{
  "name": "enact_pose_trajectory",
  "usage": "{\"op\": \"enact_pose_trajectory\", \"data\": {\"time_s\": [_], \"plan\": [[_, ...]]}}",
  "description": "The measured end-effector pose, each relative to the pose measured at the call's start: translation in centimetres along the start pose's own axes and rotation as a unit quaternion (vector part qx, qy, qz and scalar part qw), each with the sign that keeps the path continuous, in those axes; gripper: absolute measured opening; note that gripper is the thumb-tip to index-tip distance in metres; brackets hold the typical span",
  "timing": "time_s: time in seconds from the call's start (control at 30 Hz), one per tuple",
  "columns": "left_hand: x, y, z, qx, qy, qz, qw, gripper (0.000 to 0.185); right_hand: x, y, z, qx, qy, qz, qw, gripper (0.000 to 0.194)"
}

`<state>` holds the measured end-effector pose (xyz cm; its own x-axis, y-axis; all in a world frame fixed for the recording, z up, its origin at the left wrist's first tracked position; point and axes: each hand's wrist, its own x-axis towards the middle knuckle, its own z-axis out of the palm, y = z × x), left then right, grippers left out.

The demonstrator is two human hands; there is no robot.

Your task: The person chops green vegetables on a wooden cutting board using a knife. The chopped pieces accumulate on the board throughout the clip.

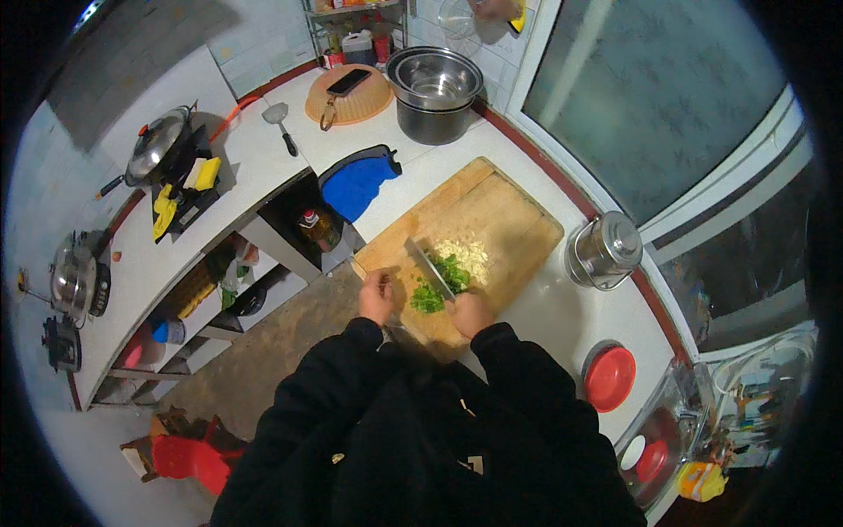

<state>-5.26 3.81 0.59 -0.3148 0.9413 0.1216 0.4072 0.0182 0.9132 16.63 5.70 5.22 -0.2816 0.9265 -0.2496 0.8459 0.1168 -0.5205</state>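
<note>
A wooden cutting board lies on the counter in front of me. My right hand grips a kitchen knife, whose blade points away and to the left over chopped green vegetable. Green pieces lie on both sides of the blade. Finely chopped pale pieces, perhaps garlic, are heaped against the greens on their far right side. Over the board's near left edge is my left hand, apart from the blade with its fingers curled. Whether anything sits between those fingers is too small to tell.
A blue cloth lies beyond the board's left corner. A lidded metal pail and a red bowl stand to the right, near the sink. Metal pots, a spatula and a lidded wok sit farther off.
</note>
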Motion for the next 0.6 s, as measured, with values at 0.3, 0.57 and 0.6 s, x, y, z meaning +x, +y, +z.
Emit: {"op": "enact_pose_trajectory", "data": {"time_s": [0.3, 0.57, 0.6], "plan": [[0.3, -3.2, 0.0, -0.030, 0.052, -0.019, 0.998, 0.022, -1.1, 0.0, 1.7, 0.019, -0.169, 0.012, 0.985, 0.046], [0.3, 0.9, -0.7, -0.005, 0.020, -0.007, 1.000, 0.034, 0.7, 2.9, 1.5, -0.055, -0.046, 0.015, 0.997, 0.026], [0.6, 1.8, -0.8, 0.077, 0.008, 0.081, 0.994, 0.038, 0.6, 3.0, 1.2, -0.079, -0.026, -0.011, 0.997, 0.025]]}}
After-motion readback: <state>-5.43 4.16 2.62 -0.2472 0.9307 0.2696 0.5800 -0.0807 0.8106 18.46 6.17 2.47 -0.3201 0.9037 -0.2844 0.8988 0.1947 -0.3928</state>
